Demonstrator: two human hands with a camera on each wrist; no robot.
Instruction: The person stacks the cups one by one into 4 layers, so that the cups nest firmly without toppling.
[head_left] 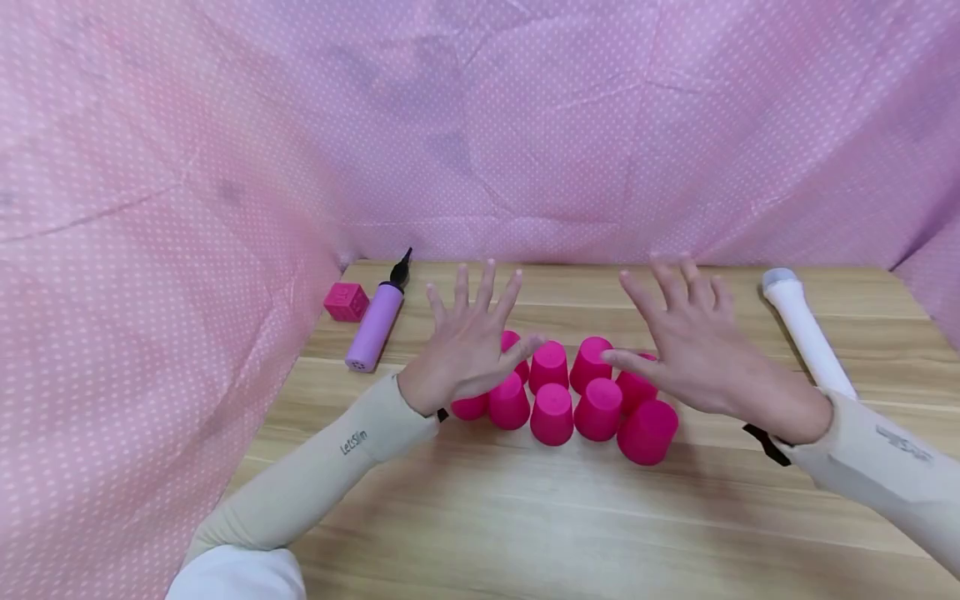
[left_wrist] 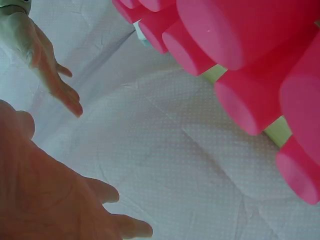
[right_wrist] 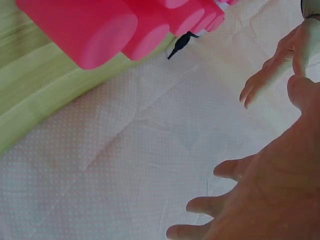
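Note:
Several bright pink cups [head_left: 552, 415] stand upside down in two rows on the wooden table, close together. Over the left end of the rows is my left hand [head_left: 467, 346], its fingers spread and straight, partly hiding the cups there. My right hand [head_left: 697, 350] is spread the same way above the right end, its thumb overlapping a back-row cup [head_left: 591, 365] in the head view. Neither hand holds anything. The left wrist view has the left palm [left_wrist: 45, 185] beside the cups; in the right wrist view the right palm [right_wrist: 270, 185] shows, fingers apart.
A purple hand pump [head_left: 377, 325] with a black nozzle lies at the back left, next to a pink cube [head_left: 346, 302]. On the right lies a white cylindrical stick [head_left: 806, 333], partly behind the right forearm. Pink dotted cloth [head_left: 525, 125] hangs behind and beside the table [head_left: 480, 517].

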